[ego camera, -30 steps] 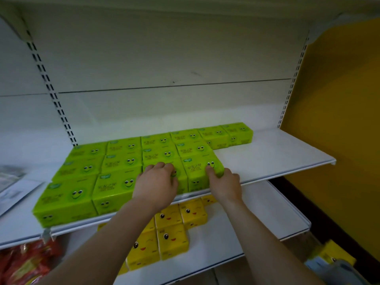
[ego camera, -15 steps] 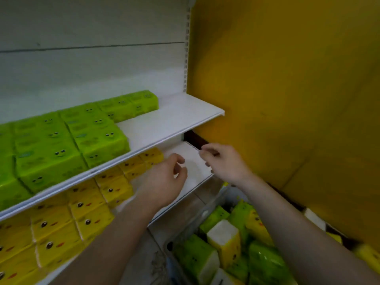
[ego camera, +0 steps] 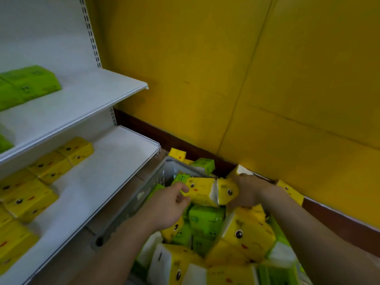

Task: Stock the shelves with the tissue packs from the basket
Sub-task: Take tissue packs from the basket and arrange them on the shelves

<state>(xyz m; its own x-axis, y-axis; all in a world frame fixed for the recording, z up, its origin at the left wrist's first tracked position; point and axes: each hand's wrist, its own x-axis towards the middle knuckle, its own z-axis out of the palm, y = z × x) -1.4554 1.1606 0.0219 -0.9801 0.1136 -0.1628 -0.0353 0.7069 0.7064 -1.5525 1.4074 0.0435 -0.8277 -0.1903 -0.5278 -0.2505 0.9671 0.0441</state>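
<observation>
Both hands are down in the basket (ego camera: 144, 194), each at one end of the same yellow tissue pack (ego camera: 207, 193), which lies across the top of the pile near the basket's far end. The right hand (ego camera: 249, 191) grips the pack's right end, fingers curled over and around it so that its fingertips are hidden behind the wrapper. The left hand (ego camera: 166, 206) has its thumb and forefinger pinching the pack's left end; its other fingers curl underneath and cannot be made out. Below the held pack the basket is heaped with yellow and green packs (ego camera: 205, 220) lying at all angles, and the nearest ones run off the bottom edge. On the left, the lower shelf (ego camera: 115, 161) holds rows of yellow packs (ego camera: 49, 167), blurred and cut by the frame edge. The upper shelf (ego camera: 98, 93) carries green packs (ego camera: 30, 81), only partly in view.
</observation>
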